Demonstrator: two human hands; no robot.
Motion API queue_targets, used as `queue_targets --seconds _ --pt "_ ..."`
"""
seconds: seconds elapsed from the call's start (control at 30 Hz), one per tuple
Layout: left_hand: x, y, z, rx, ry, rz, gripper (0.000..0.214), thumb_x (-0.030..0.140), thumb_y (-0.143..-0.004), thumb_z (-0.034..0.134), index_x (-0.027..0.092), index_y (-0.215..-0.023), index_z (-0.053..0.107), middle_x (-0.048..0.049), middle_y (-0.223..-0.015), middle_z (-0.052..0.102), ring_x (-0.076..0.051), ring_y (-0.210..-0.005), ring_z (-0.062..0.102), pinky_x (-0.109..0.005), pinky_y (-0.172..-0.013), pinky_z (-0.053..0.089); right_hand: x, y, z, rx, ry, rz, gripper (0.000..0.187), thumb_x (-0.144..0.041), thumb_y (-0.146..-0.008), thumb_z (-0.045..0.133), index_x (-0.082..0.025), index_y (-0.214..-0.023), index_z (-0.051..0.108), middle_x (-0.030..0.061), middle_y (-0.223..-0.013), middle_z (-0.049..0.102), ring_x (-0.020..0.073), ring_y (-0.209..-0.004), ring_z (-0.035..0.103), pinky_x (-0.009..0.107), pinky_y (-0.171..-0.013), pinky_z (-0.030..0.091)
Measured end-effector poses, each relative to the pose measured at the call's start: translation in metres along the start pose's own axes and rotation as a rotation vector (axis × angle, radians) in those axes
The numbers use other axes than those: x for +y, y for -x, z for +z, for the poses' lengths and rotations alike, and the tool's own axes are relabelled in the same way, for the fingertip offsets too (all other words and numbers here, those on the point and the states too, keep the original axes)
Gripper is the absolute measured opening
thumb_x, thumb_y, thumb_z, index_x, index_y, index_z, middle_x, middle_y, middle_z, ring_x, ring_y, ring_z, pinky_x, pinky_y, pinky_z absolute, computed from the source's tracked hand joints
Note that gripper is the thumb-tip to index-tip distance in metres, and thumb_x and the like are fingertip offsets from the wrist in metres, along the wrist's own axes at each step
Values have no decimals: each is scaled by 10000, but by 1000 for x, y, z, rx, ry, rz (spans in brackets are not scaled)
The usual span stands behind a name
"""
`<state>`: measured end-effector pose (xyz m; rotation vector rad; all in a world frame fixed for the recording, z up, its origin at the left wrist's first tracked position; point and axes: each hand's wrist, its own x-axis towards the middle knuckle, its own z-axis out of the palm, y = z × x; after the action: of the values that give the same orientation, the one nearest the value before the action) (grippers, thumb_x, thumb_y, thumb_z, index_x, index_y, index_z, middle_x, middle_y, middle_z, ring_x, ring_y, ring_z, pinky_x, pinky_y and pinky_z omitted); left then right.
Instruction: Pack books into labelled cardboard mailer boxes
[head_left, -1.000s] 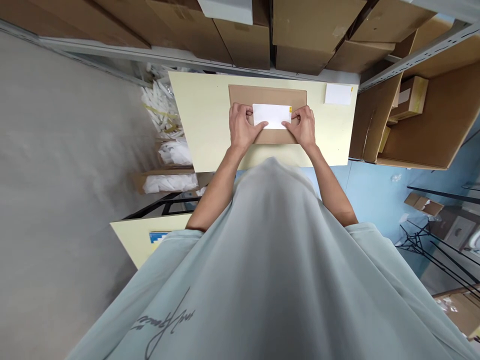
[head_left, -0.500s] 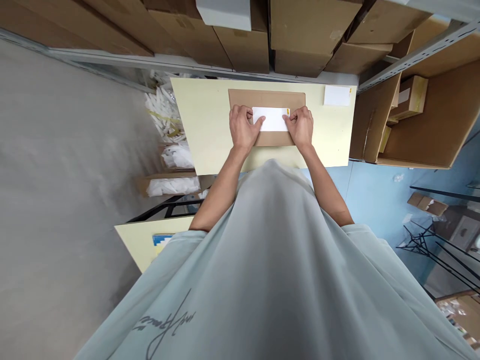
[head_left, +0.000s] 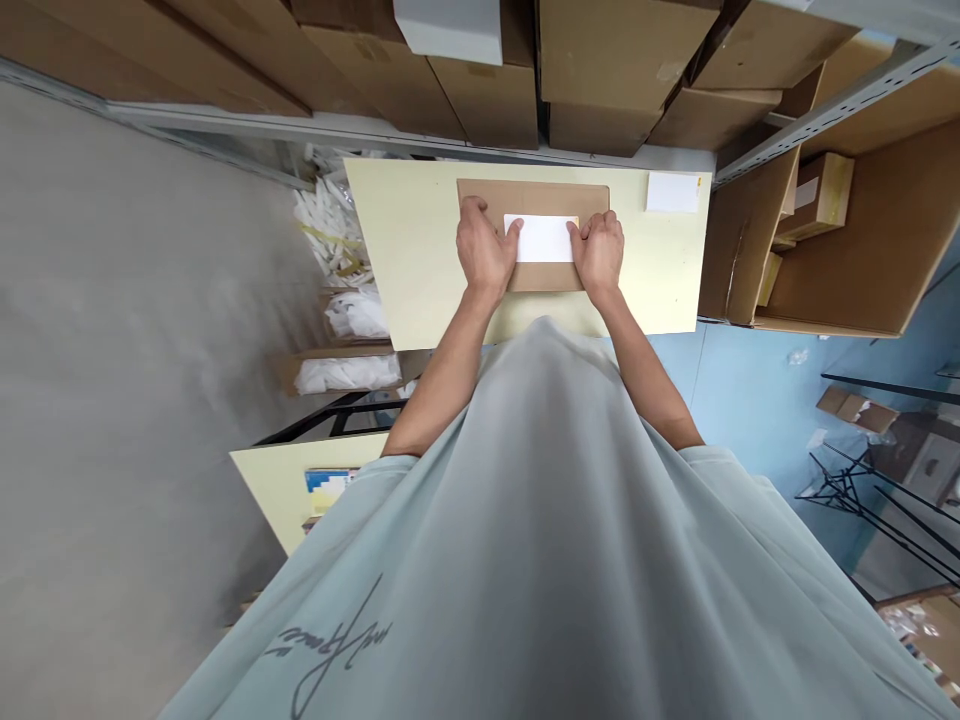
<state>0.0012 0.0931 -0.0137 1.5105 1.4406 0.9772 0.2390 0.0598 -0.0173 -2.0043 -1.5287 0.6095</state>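
A white label [head_left: 545, 239] lies flat on a brown cardboard piece [head_left: 544, 278], which rests on the pale yellow tabletop [head_left: 416, 250]. My left hand [head_left: 482, 250] is at the label's left end, its thumb on the label and set apart from the loosely bent fingers, which are over the cardboard. At the other end, my right hand [head_left: 600, 252] has its fingers curled in and its thumb on the label's right edge. The undersides of the fingers are hidden. To the right of the cardboard lies a stack of white labels or cards [head_left: 673, 192].
Cardboard boxes [head_left: 622, 60] and a white box [head_left: 450, 30] fill the metal shelf behind the table. A large open carton [head_left: 862, 250] stands at the right, holding smaller boxes. White packing material [head_left: 334, 220] is on the left. A second tabletop [head_left: 274, 475] juts out lower left.
My left thumb has slid left towards the label's end, and the left fingers have moved away from it. My right thumb and fingers have shifted slightly. The label stays in place.
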Motion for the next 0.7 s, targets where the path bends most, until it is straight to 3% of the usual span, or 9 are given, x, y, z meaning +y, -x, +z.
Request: queue_targets --seconds 0.07,0.13,0.2,0.3,0.37,0.43,0.57,0.7 --pt "-2 -5 -3 112 -36 -65 497 720 -952 856 326 -1185 663 -90 -1037 758 -383 -1206 769 -611 -1225 560 -3 0 -4 -17 51 44 617 -854 -1085 406 -312 -1167 690 185 -1342 733 355 -1316 672 732 -1330 450" --pt "4 -5 -4 125 -44 -57 472 734 -994 797 326 -1205 688 -106 -1107 799 -382 -1295 758 -605 -1266 529 -11 4 -10 -48 63 14 680 -824 -1121 343 -272 -1294 701 208 -1393 731 361 -1373 669 736 -1344 441" --pt "17 4 -2 12 -67 31 509 758 -1067 676 295 -1272 723 -143 -1350 810 -373 -1515 660 -587 -1344 455 -22 13 -16 -103 50 -89 770 -796 -1157 278 -215 -1470 677 232 -1531 696 373 -1533 611 725 -1391 401" --pt "42 27 8 -255 -182 169 707 783 -1152 475 194 -1452 727 -167 -1741 620 -354 -1764 397 -561 -1456 253 -41 32 -21 -218 54 -239 743 -707 -1197 303 -225 -1699 561 174 -1808 533 331 -1767 397 625 -1492 268" --pt "53 41 14 -386 -262 182 827 799 -1161 389 154 -1599 663 -180 -1862 466 -353 -1813 298 -556 -1495 143 -49 42 -23 -310 115 -265 747 -660 -1210 286 -221 -1780 488 140 -1889 443 298 -1821 306 567 -1518 202" --pt "57 49 13 -439 -329 137 892 800 -1152 359 146 -1724 561 -190 -1905 374 -355 -1829 255 -569 -1514 71 -52 48 -25 -377 214 -232 802 -637 -1217 190 -171 -1833 406 153 -1926 372 289 -1843 250 565 -1521 162" --pt "55 49 -6 -409 -426 23 872 700 -1180 326 130 -1835 400 -176 -1936 290 -343 -1850 170 -578 -1507 -65 -49 52 -31 -359 357 -111 847 -569 -1211 10 -111 -1882 250 158 -1973 230 290 -1870 121 614 -1512 84" --pt "51 43 -27 -312 -454 -69 799 626 -1185 368 177 -1845 406 -119 -1949 280 -355 -1861 85 -612 -1487 -149 -49 54 -31 -288 396 -42 827 -540 -1213 4 -135 -1881 277 135 -1987 184 326 -1872 97 649 -1503 47"
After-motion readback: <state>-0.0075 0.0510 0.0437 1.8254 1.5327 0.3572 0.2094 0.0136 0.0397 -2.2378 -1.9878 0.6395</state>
